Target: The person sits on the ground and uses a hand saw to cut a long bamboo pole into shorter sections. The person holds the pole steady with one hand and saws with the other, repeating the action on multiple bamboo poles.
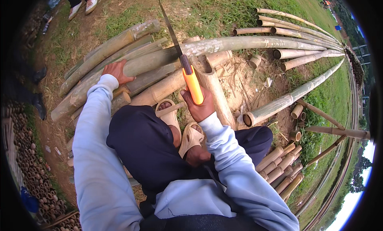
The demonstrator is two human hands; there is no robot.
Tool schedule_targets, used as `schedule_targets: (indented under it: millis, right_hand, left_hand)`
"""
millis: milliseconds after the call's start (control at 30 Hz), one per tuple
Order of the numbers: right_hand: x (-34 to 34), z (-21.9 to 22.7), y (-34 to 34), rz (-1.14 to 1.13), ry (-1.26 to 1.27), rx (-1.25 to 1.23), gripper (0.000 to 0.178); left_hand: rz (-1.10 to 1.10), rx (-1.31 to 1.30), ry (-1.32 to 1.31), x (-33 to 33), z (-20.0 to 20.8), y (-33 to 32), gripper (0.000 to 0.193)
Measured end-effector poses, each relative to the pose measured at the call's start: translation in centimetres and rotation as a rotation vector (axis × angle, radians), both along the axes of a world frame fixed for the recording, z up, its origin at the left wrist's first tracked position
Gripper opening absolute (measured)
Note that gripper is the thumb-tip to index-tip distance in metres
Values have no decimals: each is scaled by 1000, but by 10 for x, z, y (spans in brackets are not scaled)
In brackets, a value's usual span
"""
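Grass and bare dirt fill the ground, with open green room toward one and two o'clock, past the loose long poles. The biggest thing in reach is the long bamboo pole, lying across the top of a pile of thicker bamboo trunks that crowd the ten o'clock side. Another long pole slants off at three o'clock, its cut end open toward the person. Short cut pieces are stacked at four o'clock, and rows of stacked bamboo ends line the eight o'clock edge, so room to move is tight on both flanks. At twelve o'clock another person's shoes stand on the grass.

The saw stands nearly upright at the centre, its thin blade resting against the long bamboo pole and pointing to eleven o'clock. The right hand is wrapped closed around the saw's orange handle. The left hand lies flat, fingers spread, pressing on a bamboo trunk at ten o'clock. Tan sandals sit just below the saw handle.
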State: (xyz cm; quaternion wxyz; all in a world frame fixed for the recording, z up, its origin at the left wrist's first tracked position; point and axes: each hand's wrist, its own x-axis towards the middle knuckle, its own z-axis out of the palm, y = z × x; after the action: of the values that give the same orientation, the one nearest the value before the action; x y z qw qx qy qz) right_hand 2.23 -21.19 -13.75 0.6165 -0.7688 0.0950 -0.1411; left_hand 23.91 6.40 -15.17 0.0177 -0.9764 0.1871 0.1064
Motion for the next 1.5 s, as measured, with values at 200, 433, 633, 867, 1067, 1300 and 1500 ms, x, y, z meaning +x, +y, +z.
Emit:
schedule_targets:
  millis: [200,433,633,867,1067,1300,1500]
  right_hand:
    - [-178,14,-13,46,293,14,16]
    - [-35,-15,-12,-9,105,-13,21]
    - [-42,-13,-4,-19,48,-4,22]
    - [-182,21,-16,36,199,-73,19]
    - [7,1,-13,-6,19,-77,27]
    - [-194,13,-16,41,239,-63,24]
    - [-40,-9,-13,-27,143,-22,20]
  left_hand:
    - [66,78,103,-4,14,4,87]
    - [30,26,37,-3,9,-6,89]
    - [-11,-3,7,8,2,10,94]
    - [27,36,18,2,-1,13,90]
    - [2,-1,17,6,8,-2,95]
    - [37,35,40,-9,-2,13,95]
    - [5,-12,75,-6,8,-6,93]
